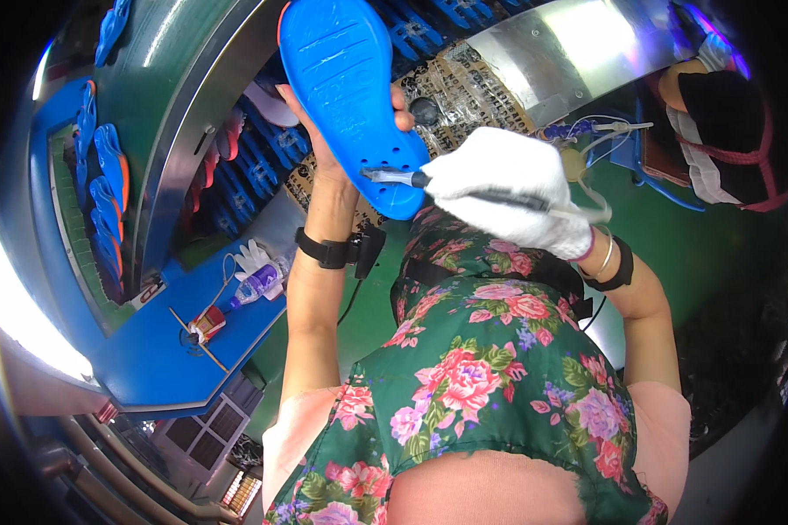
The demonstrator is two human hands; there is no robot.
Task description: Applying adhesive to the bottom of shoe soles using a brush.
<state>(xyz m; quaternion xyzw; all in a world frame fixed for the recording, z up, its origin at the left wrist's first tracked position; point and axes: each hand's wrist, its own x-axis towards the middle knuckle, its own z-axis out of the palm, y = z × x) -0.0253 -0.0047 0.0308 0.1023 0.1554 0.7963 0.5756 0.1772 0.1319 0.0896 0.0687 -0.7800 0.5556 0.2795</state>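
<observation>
A blue shoe insole point(341, 87) is held up in my left hand point(324, 149). My thumb lies along its left edge and my fingertips curl round its right edge. Raised lines and a group of small holes mark the side facing me. My right hand point(495, 188), in a white knitted glove, grips a slim tool point(403, 178) with a dark handle. Its flat greyish tip touches the insole near the holes at the lower end. The tool's exact kind is unclear, and the glove covers part of its handle.
Several blue insoles with orange edges point(107, 188) hang at the left, beside a curved metal rim point(206, 79). On a blue table point(140, 359) lie a plastic bottle point(258, 282) and a white glove point(252, 257). Taped cardboard point(464, 87) lies behind my hands.
</observation>
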